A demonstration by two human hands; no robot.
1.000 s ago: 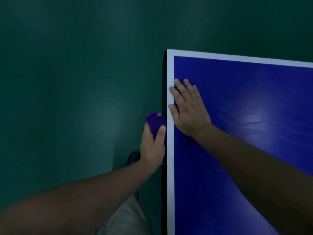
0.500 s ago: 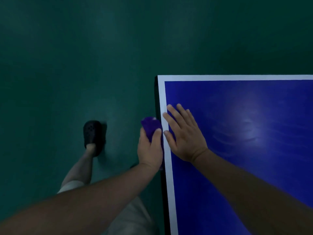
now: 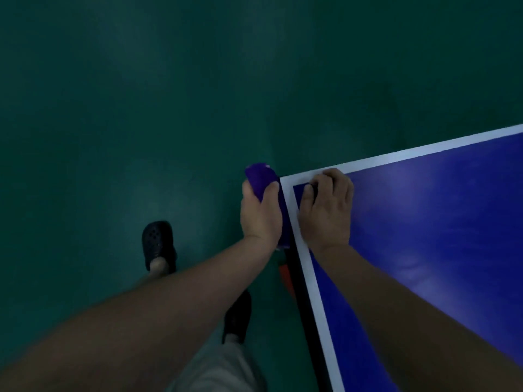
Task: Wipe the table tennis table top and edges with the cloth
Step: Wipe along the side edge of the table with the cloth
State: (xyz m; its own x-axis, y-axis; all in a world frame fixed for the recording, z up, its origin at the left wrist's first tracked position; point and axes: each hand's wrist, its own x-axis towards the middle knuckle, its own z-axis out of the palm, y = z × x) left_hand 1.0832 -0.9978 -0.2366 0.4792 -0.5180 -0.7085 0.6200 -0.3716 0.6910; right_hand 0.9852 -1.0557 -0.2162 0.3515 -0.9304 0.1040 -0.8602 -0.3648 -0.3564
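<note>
Purple cloth [image 3: 261, 178], gripped in our left hand [image 3: 260, 219] against the table [image 3: 441, 250] edge at its corner, we press flat rounding it, right hand [image 3: 328, 210] curled, bracing on top.

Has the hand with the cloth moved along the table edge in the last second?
Yes. The left hand with the cloth has slid along the side edge to the table corner.
</note>
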